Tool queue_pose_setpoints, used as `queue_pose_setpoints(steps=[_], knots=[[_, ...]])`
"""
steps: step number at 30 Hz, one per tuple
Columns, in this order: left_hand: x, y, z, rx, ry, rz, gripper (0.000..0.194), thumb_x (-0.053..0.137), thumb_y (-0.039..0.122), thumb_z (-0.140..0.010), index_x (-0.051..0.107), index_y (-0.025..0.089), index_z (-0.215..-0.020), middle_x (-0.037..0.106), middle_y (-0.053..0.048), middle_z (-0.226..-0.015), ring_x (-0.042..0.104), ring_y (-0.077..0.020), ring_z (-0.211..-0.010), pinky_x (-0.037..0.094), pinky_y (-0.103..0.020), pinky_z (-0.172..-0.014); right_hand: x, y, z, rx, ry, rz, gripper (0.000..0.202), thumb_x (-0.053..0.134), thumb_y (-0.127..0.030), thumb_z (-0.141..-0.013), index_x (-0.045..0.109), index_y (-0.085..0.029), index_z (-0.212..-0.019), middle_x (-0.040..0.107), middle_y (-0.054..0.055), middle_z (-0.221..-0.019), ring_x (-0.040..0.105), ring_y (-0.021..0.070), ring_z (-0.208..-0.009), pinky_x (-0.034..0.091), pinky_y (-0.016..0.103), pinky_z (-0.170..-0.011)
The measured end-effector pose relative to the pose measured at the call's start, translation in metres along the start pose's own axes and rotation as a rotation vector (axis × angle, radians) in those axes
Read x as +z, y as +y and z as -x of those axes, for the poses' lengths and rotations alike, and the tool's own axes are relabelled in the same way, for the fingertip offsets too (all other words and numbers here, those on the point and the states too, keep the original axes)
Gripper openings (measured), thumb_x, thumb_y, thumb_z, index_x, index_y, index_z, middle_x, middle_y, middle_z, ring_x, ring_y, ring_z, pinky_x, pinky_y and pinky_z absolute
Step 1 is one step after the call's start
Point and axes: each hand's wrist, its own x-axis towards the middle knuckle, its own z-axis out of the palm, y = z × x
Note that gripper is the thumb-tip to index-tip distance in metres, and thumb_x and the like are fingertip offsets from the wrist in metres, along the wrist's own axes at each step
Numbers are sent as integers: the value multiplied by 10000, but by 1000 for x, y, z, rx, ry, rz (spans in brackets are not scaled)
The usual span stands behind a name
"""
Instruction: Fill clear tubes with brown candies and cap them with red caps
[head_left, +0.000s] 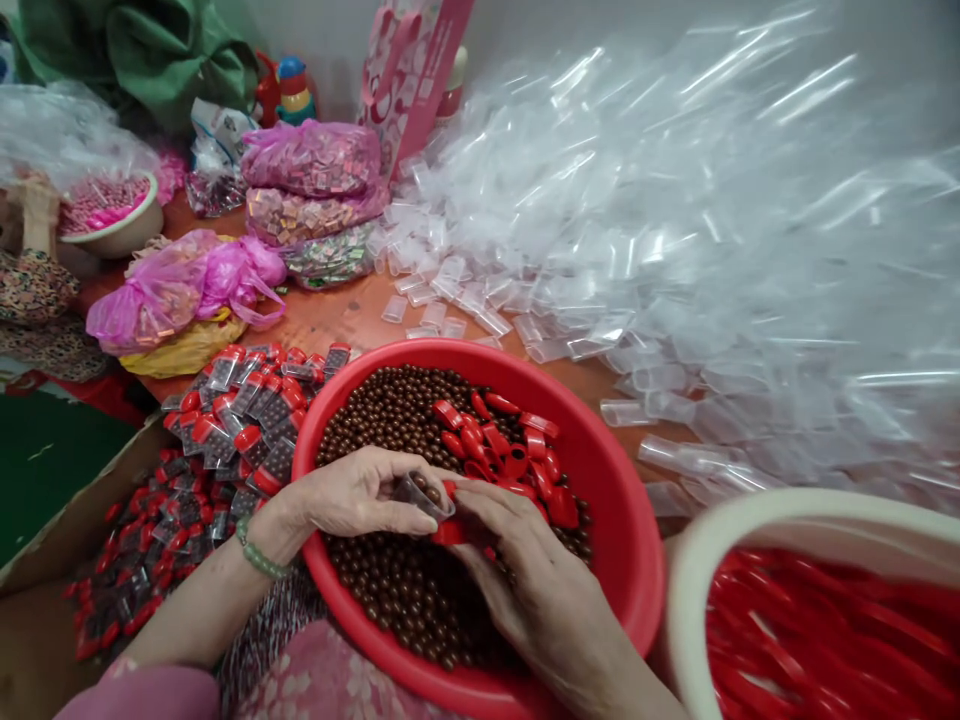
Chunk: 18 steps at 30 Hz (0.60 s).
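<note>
Over a red basin [652,560] of small brown balls [397,400], my left hand [360,495] pinches a clear plastic tube [424,495] with several brown balls inside. Its open end faces up toward me. My right hand [525,570] is close beside the tube, fingers curled round a red cap [450,532] that is partly hidden by them. Behind my hands, loose red caps [517,460] lie on the balls. Filled, red-capped packs [255,410] are heaped left of the basin.
A large pile of clear tubes [675,250] covers the right of the orange table [330,315]. At the lower right stands a cream tub [690,600] of red pieces. Pink bags [315,160] sit farther back; another person's hand [37,210] is at far left.
</note>
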Motion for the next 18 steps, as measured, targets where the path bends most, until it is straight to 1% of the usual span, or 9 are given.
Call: queue_pose_setpoints(steps=[5,7,9,10,12,14,15,16,18], knots=[[-2,-5,4,15,-77,-5,310,756,424,-797,642,150,-887,581,19,-802,498,-82,-716,420,-210,-722,6,3,-5,4,-10,42,252,504,-218,-969,554,-224,-1215,647,122,-1116,689,202,-1005,625,308,-796],[-4,-6,5,-1,-107,0,328,758,449,-789,648,159,-897,580,23,-791,492,-80,-700,420,-210,-718,5,2,-5,-24,-8,28,210,510,-218,-966,568,-211,-1169,677,117,-1082,701,194,-983,622,292,-793],[-6,-5,5,-14,-128,28,360,767,481,-770,655,167,-906,595,14,-809,512,-88,-706,432,-225,-735,3,0,-3,-11,-15,-19,199,531,-213,-952,576,-206,-1145,710,110,-1067,710,196,-989,616,292,-819],[-7,-5,5,-6,-129,38,368,767,491,-765,657,169,-905,616,-3,-847,545,-104,-751,442,-242,-773,1,-1,-2,29,-16,-55,204,550,-215,-940,582,-211,-1142,723,105,-1069,715,198,-989,613,297,-831],[-9,-4,5,43,-99,40,353,761,486,-775,659,170,-895,657,-58,-985,606,-163,-956,442,-290,-894,-3,-6,1,169,-5,-178,210,604,-225,-909,600,-235,-1118,743,85,-1057,732,199,-951,614,299,-823],[-10,-5,5,86,-61,32,304,744,446,-805,655,169,-895,661,-107,-1128,573,-219,-1174,411,-336,-998,-7,-10,2,331,34,-359,181,683,-258,-864,636,-254,-1039,757,52,-953,747,189,-836,624,284,-752],[-9,-6,5,88,-47,24,267,730,410,-825,652,169,-908,661,-119,-1159,562,-229,-1212,409,-353,-1017,-8,-12,2,402,64,-450,161,727,-285,-833,655,-254,-973,752,36,-876,744,182,-768,625,272,-702],[-8,-6,5,77,-33,2,224,714,367,-843,648,168,-922,671,-120,-1151,583,-227,-1188,425,-359,-1008,-9,-13,1,460,96,-528,157,767,-313,-797,668,-250,-901,738,23,-804,732,175,-711,621,262,-657],[-4,-8,5,34,-14,-99,134,687,264,-861,641,164,-937,699,-98,-1069,642,-194,-1040,470,-341,-949,-11,-14,-3,546,168,-631,205,835,-350,-716,679,-239,-787,702,7,-707,699,164,-640,605,252,-597]])
